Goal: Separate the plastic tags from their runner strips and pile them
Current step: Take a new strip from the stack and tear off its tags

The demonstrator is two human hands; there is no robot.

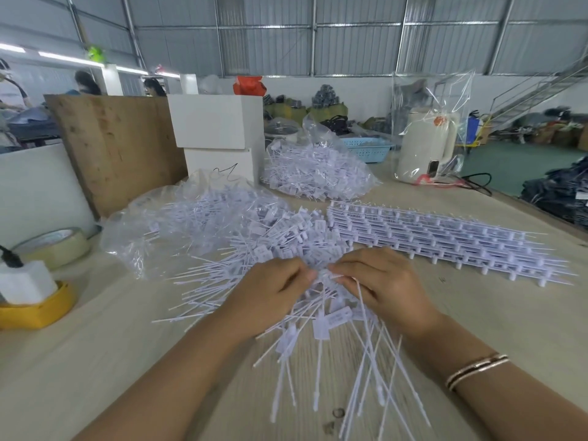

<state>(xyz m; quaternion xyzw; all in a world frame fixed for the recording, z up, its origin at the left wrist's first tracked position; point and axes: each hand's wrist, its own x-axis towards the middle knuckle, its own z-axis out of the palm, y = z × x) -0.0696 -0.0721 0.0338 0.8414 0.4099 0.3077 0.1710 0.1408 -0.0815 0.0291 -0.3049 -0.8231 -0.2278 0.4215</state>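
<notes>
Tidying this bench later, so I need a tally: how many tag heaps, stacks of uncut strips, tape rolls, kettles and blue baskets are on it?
Tag heaps: 2
Strip stacks: 1
Tape rolls: 1
Kettles: 1
Blue baskets: 1
Total: 6

Bare table point(111, 361) lies left of the loose tags point(254, 249); stacked strips point(445, 240) block the right.
</notes>
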